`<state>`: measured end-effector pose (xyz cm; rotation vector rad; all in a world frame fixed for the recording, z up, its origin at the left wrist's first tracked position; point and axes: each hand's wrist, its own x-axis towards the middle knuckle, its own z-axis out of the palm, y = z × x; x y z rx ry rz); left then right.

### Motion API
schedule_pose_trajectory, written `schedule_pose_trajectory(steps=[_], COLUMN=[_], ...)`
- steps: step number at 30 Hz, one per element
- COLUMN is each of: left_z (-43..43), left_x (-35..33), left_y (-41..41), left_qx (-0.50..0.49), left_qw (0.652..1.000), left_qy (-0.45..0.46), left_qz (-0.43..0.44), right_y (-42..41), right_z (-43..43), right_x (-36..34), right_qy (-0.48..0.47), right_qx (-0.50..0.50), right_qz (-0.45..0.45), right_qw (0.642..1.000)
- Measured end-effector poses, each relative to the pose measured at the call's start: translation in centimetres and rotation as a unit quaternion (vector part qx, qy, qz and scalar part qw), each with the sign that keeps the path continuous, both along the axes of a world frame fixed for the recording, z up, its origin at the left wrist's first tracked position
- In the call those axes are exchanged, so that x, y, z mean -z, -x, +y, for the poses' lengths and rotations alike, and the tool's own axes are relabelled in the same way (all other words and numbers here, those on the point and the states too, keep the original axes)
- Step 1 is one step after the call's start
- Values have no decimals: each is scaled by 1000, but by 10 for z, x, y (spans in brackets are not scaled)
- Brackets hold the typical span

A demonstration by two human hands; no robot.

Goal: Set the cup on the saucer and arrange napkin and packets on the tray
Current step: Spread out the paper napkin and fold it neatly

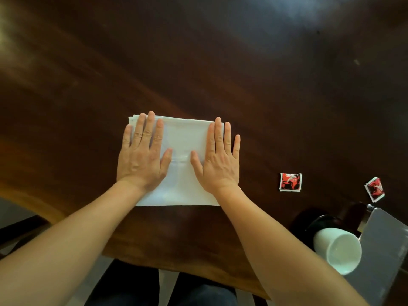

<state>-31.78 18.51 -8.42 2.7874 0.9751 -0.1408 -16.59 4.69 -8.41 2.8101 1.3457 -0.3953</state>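
Pressing napkin (184,173) flat on counter (220,74), left hand (141,155) and right hand (217,160) both open-palmed on it; next, probably: pinch it up, carry toward tray (384,244) right of right hand, past packets (290,182).

White folded napkin (185,164) lies flat mid-table. A red packet (290,182) lies to its right, a second packet (374,189) farther right. White cup (337,250) sits near right, against a dark saucer (320,219) and grey tray (384,239).
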Motion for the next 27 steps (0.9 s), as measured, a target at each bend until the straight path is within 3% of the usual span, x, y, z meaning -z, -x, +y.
schedule_pose_trajectory(steps=[5,9,12,14,16,20,27], left_z=[-5,-22,-31,-28,-23,-11,10], left_x=[-4,-16,-16,-11,-6,1,-9], left_y=[-6,-34,-52,-39,-13,32,44], left_qx=[-21,-115,-56,-16,4,46,106], left_qw=[1000,993,998,999,1000,999,993], left_qy=[7,34,28,29,20,8,32], left_qz=[8,-11,-19,-5,4,-15,26], right_y=[-2,0,19,36,51,55,2], right_z=[-1,11,31,36,24,-6,-50], right_x=[-7,-22,-30,-28,-20,-5,-11], right_qy=[42,30,-68,-84,-44,-1,69], right_qx=[-8,21,48,52,35,-21,-47], right_qz=[27,64,50,87,101,27,12], right_qw=[999,997,995,991,993,999,996])
